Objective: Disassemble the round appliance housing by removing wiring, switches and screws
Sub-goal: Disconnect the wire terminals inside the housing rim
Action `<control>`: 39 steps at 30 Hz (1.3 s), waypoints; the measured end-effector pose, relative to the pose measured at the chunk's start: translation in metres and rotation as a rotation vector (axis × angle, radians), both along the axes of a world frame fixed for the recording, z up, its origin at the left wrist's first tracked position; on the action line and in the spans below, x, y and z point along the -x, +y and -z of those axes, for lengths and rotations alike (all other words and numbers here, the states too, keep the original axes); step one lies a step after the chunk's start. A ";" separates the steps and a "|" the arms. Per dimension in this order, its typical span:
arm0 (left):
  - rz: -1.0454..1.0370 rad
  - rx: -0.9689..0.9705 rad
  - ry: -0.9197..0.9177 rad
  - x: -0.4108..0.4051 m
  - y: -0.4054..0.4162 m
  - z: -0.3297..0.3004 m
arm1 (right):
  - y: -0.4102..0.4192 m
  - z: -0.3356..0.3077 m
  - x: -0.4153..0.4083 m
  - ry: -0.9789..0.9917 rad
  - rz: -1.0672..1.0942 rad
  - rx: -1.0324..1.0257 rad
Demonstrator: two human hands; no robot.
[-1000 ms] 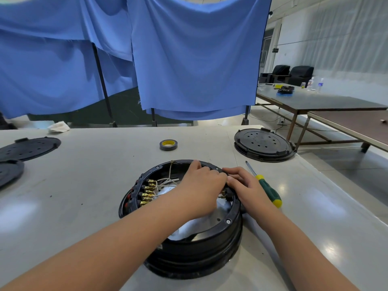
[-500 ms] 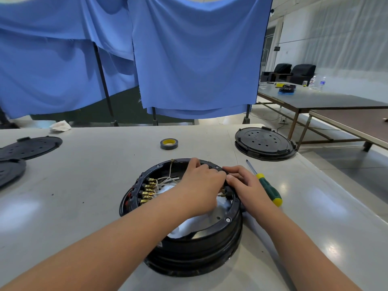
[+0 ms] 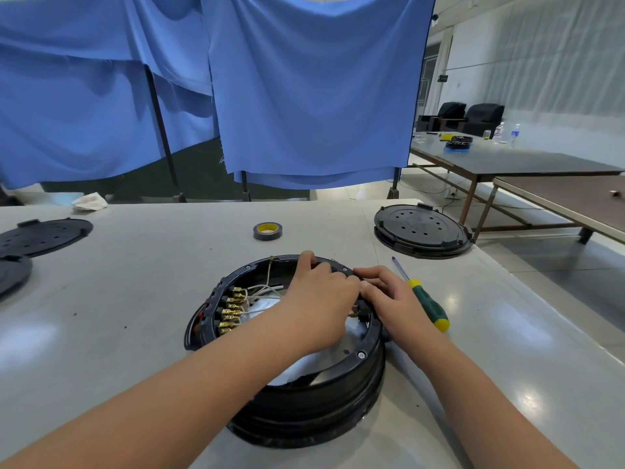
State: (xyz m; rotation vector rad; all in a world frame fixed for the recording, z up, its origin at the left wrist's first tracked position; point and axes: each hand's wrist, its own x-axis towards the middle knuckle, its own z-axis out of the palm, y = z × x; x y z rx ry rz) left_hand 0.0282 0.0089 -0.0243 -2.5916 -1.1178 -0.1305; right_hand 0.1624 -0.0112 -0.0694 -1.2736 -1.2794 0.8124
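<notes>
A round black appliance housing (image 3: 341, 384) lies open side up on the grey table, near its front edge. Inside at the left sits a row of brass terminals (image 3: 231, 309) with white wires (image 3: 267, 288) curling off them. My left hand (image 3: 318, 299) reaches across the opening, fingers curled over the far right rim. My right hand (image 3: 392, 301) comes from outside and pinches the same stretch of rim, where a small black part with a brass tab (image 3: 359, 312) shows between the hands. What the fingertips hold is hidden.
A green and yellow screwdriver (image 3: 426, 301) lies just right of my right hand. A roll of black tape (image 3: 267, 230) sits beyond the housing. A black perforated lid (image 3: 422, 230) rests at the back right, two more lids (image 3: 44, 231) at the far left.
Both hands stay at the same spot on the right rim, with only slight finger shifts. The housing has not moved.
</notes>
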 end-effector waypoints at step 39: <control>0.042 0.207 -0.275 0.023 0.002 -0.015 | -0.004 -0.006 0.005 0.031 0.016 0.008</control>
